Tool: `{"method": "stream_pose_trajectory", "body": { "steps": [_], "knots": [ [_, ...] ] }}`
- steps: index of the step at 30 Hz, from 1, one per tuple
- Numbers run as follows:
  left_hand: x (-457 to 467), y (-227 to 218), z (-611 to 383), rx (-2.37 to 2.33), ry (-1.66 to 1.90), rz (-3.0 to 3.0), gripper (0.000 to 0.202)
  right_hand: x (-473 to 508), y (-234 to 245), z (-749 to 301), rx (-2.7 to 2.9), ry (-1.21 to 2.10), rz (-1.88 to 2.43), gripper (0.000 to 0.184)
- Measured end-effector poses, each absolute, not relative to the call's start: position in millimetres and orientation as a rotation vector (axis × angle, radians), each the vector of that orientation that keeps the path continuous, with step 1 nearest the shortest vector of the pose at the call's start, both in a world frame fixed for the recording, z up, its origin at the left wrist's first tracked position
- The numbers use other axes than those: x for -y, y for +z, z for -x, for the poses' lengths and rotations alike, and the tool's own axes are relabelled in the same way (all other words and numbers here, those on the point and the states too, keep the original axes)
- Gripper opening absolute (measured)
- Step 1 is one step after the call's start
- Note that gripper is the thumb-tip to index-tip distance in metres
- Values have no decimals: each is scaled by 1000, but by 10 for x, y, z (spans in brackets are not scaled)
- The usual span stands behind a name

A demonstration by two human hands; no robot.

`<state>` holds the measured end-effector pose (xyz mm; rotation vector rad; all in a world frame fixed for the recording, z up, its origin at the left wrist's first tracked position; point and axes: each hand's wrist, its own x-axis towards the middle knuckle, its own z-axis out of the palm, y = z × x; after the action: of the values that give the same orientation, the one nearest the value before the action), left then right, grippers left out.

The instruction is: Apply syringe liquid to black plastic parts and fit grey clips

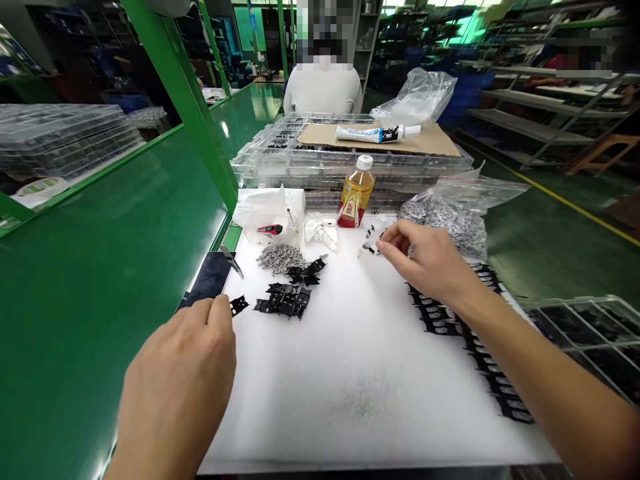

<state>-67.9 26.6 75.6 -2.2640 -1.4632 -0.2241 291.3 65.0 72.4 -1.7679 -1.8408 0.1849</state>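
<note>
Between the fingers of my left hand (183,373) is a small flat black plastic part (239,305) with holes, its end sticking out past the fingertips. To the right of that hand lies a loose pile of similar black parts (285,300), with a heap of small grey pieces (281,258) behind it. My right hand (425,257) is pinched closed over the far right of the white board (320,387). Small dark bits (371,245) lie by its fingertips; whatever the pinch holds is hidden. Under the right forearm runs a row of black parts with grey pieces (493,377).
Behind stand a drink bottle (356,193), a bag of grey pieces (450,213) and stacked clear trays (280,160) bearing cardboard and a glue tube (375,134). A metal tool (233,261) lies at the left edge, near a green post (185,93). A person (323,90) sits opposite.
</note>
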Motion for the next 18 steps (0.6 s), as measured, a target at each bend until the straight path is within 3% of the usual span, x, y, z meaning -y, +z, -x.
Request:
{"method": "stream_pose_trajectory", "body": {
  "steps": [5, 8, 10, 15, 18],
  "knots": [
    [-151, 874, 605, 1325, -444, 2477, 19, -731, 656, -2949, 1762, 204, 1792, 53],
    [-104, 652, 342, 873, -718, 2963, 41, -842, 669, -2893, 1787, 319, 1712, 31],
    [-69, 433, 168, 689, -778, 3156, 43, -758, 760, -2828, 1757, 314, 1661, 20],
    [89, 106, -51, 1061, -1015, 3050, 43, 190, 976, -2686, 1575, 249, 1600, 20],
    [182, 110, -125, 1214, -956, 3052, 44, 812, 797, -2710, 1583, 219, 1749, 11]
  ]
}}
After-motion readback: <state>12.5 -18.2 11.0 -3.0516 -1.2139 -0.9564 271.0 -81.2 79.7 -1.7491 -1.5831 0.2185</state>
